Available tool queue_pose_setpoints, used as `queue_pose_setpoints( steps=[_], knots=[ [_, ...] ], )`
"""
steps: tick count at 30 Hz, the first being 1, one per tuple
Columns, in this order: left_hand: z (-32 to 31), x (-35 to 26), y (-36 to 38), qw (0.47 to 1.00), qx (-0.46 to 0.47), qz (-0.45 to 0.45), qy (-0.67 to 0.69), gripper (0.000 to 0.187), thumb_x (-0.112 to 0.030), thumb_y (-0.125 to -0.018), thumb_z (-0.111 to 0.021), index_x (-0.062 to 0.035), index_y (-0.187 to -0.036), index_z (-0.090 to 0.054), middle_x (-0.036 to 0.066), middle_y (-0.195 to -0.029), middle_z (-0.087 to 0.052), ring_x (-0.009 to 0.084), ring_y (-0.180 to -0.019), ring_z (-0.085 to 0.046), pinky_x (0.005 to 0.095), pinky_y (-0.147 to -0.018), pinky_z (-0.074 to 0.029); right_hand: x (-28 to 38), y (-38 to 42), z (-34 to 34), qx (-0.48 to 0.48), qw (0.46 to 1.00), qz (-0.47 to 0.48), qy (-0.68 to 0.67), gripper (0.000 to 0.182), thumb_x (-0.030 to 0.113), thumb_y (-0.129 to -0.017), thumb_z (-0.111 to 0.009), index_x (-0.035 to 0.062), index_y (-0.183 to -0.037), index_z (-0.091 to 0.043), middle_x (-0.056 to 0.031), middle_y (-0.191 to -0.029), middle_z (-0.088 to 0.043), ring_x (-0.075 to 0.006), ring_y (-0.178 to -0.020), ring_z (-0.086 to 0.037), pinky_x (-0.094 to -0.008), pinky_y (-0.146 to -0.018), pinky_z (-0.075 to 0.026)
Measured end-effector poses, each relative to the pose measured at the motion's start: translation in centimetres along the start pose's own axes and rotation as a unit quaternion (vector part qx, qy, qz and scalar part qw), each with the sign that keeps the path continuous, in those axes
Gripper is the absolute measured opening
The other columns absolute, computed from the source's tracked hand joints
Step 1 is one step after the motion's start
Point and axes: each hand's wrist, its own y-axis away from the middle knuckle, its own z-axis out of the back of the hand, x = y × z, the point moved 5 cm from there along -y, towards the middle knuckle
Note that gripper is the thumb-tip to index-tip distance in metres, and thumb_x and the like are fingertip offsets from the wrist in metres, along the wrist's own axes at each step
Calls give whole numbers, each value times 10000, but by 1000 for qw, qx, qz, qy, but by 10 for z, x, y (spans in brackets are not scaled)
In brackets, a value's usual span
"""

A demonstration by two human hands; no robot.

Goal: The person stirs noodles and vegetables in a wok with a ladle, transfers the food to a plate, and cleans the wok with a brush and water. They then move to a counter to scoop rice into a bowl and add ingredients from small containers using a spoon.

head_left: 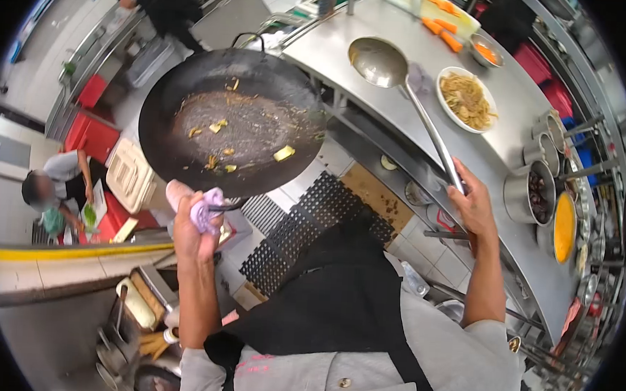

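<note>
My left hand (197, 221) is closed round the near handle of a large black wok (238, 131), with a purple cloth (207, 208) between palm and metal. A few scraps of vegetable and noodle cling to the wok's oily inside. In my right hand (474, 202) is the long handle of a steel ladle (379, 62); its bowl is over the steel counter (416, 109). To the right of the ladle, a white oval plate (441, 111) bears a heap of noodles (468, 101).
Carrots (442, 34) lie on a board at the counter's far end, beside a small bowl of cut carrot (486, 52). Steel pots (527, 195) line the right side. A black rubber mat (290, 230) covers part of the floor. Another person (66, 175) works at far left.
</note>
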Motion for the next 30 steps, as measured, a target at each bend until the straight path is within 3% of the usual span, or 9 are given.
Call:
queue_pose_setpoints(
  steps=[2, 5, 6, 10, 17, 22, 25, 29, 30],
  knots=[
    [2, 1, 8, 1000, -6, -18, 6, 48, -116, -902, -605, -78, -925, -587, 65, -824, -642, 173, -691, -624, 280, -456, -447, 45, 3, 10, 39, 991, 73, 109, 640, -9, -789, -612, 55, -1415, -491, -133, -966, -603, -264, -852, -560, -330, -825, -463],
    [-4, 2, 14, 1000, -18, -6, 25, 48, -118, -900, -601, -76, -916, -583, 61, -817, -634, 171, -691, -619, 281, -459, -449, 88, 4, 8, 96, 970, 82, 208, 653, -28, -788, -600, 120, -1416, -503, -149, -901, -526, -318, -836, -532, -338, -829, -462],
    [-7, 2, 17, 1000, -5, -11, 17, 58, -126, -902, -597, -71, -909, -581, 71, -825, -636, 177, -696, -620, 281, -464, -452, 101, 5, 7, 103, 963, 112, 222, 630, -45, -808, -587, 158, -1401, -523, -137, -905, -519, -344, -869, -546, -388, -846, -470],
    [-38, 13, 6, 997, 65, -8, 32, 68, -131, -905, -596, -65, -910, -581, 104, -860, -650, 194, -718, -626, 284, -473, -456, 130, -14, 16, 121, 915, 148, 356, 610, -5, -826, -619, 202, -1393, -534, -112, -1015, -573, -324, -932, -607, -438, -812, -495],
    [-136, 47, -39, 988, 150, 21, 25, 80, -141, -913, -582, -63, -930, -590, 120, -892, -667, 211, -736, -639, 289, -490, -468, 143, -31, 100, 50, 852, 193, 484, 525, 22, -846, -540, 229, -1322, -609, -106, -956, -591, -308, -867, -647, -445, -756, -531],
    [-170, 63, -75, 979, 196, 29, 43, 24, -110, -906, -594, -99, -903, -574, 93, -882, -660, 195, -749, -628, 286, -484, -467, 190, 14, 161, -50, 774, 89, 625, 514, -3, -840, -566, 226, -1294, -635, -90, -877, -578, -283, -849, -642, -428, -704, -512],
    [-175, 61, -68, 971, 227, 46, 66, 44, -112, -907, -602, -93, -877, -575, 108, -887, -654, 212, -751, -621, 282, -482, -465, 201, 55, 186, -105, 750, 47, 651, 594, -44, -801, -587, 217, -1334, -604, -77, -962, -577, -257, -874, -624, -407, -745, -506],
    [-172, 51, -51, 951, 275, 96, 100, 39, -92, -906, -602, -97, -886, -569, 130, -955, -634, 245, -811, -606, 259, -496, -462, 182, 71, 207, -152, 804, 87, 568, 598, -13, -814, -603, 217, -1365, -571, -134, -970, -562, -329, -940, -618, -435, -810, -504],
    [-169, 48, -48, 946, 290, 101, 106, 41, -93, -907, -603, -99, -888, -567, 125, -961, -631, 245, -817, -604, 256, -497, -460, 170, 65, 209, -117, 843, 67, 521, 617, -19, -809, -605, 193, -1386, -544, -154, -1030, -560, -344, -961, -603, -431, -869, -493]
  ],
)
